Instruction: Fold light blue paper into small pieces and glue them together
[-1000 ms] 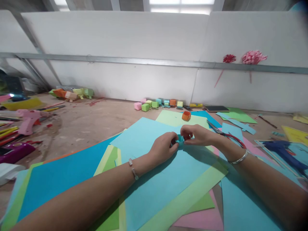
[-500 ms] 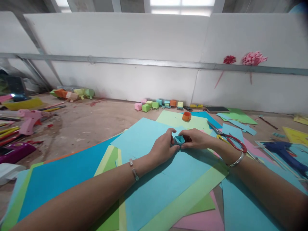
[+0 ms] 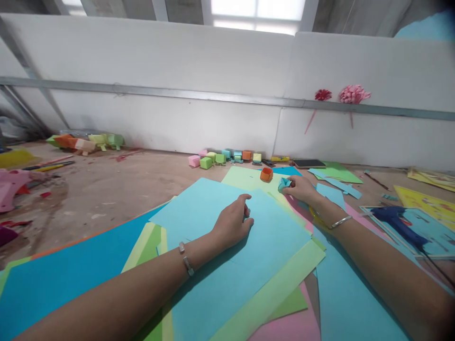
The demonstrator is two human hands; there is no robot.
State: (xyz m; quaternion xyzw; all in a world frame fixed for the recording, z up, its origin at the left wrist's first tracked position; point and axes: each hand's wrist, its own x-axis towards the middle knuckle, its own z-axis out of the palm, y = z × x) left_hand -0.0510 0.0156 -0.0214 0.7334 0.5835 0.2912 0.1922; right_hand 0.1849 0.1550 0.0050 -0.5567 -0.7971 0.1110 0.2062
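My right hand (image 3: 302,188) is stretched forward and holds a small folded light-blue paper box (image 3: 284,183) just right of a small orange paper box (image 3: 266,174). Holding nothing, my left hand (image 3: 232,222) rests with loosely curled fingers on a large light-blue paper sheet (image 3: 227,246). Both wrists wear silver bracelets. Sheets of blue, green and pink paper lie spread under my arms.
A row of small paper boxes (image 3: 223,157) stands by the white wall. More paper shapes (image 3: 85,141) lie at the back left. A blue glue gun (image 3: 398,220) rests at the right, a pink one (image 3: 10,182) at the left. Two paper flowers (image 3: 341,94) hang on the wall rail.
Both hands held the blue paper box together; now my left hand has let go and my right hand has carried the box forward, beside the orange box. The view shifted right.
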